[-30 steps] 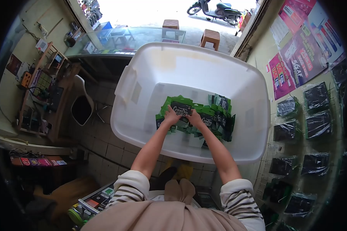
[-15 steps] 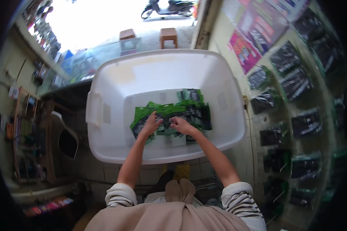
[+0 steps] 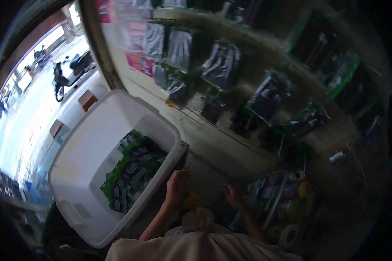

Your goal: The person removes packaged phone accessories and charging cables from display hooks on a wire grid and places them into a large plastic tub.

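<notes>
A large white plastic bin (image 3: 93,130) stands to my left, tilted in the view. Inside it lies a spread of flat green and black packets (image 3: 133,172), overlapping one another. My left hand (image 3: 177,187) is just outside the bin's near right corner, its fingers loosely bent and apart, with nothing visible in them. Farther right, my right hand (image 3: 234,196) hangs over the dark floor beside a glass case, its fingers loosely apart and no object showing in them. Both hands are dim and a little blurred.
Packaged dark goods (image 3: 222,63) hang in rows along the wall. A glass case (image 3: 265,195) with small items and a tape roll (image 3: 288,236) is low at right. Outside the doorway are a scooter (image 3: 72,71) and brown stools (image 3: 87,100).
The view has swung to the right, so the bin now sits at left. Both my hands have left the packets and come out of the bin. The packets remain inside.
</notes>
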Available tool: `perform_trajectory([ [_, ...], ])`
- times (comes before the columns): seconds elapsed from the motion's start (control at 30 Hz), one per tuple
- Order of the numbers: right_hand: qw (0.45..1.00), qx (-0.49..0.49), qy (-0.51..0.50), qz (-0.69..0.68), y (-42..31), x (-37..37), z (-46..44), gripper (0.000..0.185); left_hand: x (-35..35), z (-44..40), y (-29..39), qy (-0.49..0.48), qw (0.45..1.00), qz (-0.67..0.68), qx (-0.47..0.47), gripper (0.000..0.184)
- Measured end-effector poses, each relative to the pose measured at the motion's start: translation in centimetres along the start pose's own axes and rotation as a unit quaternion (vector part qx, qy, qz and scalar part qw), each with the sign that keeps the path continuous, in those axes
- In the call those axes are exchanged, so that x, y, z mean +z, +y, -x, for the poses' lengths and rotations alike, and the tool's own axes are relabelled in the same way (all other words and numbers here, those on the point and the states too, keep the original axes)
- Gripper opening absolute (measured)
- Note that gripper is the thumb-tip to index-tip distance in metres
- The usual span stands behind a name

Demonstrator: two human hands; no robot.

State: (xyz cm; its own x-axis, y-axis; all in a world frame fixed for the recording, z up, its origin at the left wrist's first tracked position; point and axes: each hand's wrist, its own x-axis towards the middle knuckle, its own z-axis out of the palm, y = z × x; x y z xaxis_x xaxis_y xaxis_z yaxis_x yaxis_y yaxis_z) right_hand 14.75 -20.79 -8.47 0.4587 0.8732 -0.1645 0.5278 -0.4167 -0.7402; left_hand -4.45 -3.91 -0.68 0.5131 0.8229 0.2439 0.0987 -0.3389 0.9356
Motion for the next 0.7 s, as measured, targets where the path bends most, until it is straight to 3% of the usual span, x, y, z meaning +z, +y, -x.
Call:
perform_trajectory([
  [0.07,0.999,0.022,0.032,-0.004,6.9,1.8,3.0,0.023,5.9,1.2,-3.0,-0.105,0.994,0.023,0.002,0.02],
  [0.13,0.998,0.035,0.061,-0.01,12.8,3.8,5.5,0.024,11.8,3.9,-9.1,-0.255,0.952,0.132,-0.111,0.021],
  [0.23,0.978,0.113,0.143,-0.098,17.2,4.9,10.1,0.027,17.6,7.3,-17.2,-0.384,0.912,0.111,-0.096,0.024],
  [0.3,0.939,0.277,0.144,-0.144,15.8,2.8,12.2,0.029,20.2,8.1,-17.6,-0.443,0.893,0.048,-0.062,0.026],
  [0.33,0.933,0.283,0.161,-0.151,17.6,2.8,12.3,0.029,21.7,7.9,-17.4,-0.477,0.878,-0.01,-0.033,0.027],
  [0.37,0.936,0.253,0.205,-0.132,19.6,2.8,12.1,0.03,23.6,7.4,-17.2,-0.49,0.871,-0.011,-0.024,0.027],
  [0.43,0.927,0.186,0.301,-0.121,18.2,-0.4,12.0,0.028,27.5,6.5,-15.4,-0.458,0.874,-0.067,0.146,0.023],
  [0.5,0.905,0.121,0.387,-0.129,13.0,-8.0,10.1,0.027,30.0,3.2,-5.2,-0.428,0.902,0.006,0.054,0.021],
  [0.57,0.879,0.068,0.455,-0.127,10.3,-13.0,8.9,0.025,32.6,0.1,-0.9,-0.384,0.894,0.084,0.212,0.022],
  [0.7,0.805,0.032,0.586,-0.089,10.0,-19.1,6.6,0.017,35.5,-3.1,7.3,-0.365,0.901,0.103,0.209,0.027],
])
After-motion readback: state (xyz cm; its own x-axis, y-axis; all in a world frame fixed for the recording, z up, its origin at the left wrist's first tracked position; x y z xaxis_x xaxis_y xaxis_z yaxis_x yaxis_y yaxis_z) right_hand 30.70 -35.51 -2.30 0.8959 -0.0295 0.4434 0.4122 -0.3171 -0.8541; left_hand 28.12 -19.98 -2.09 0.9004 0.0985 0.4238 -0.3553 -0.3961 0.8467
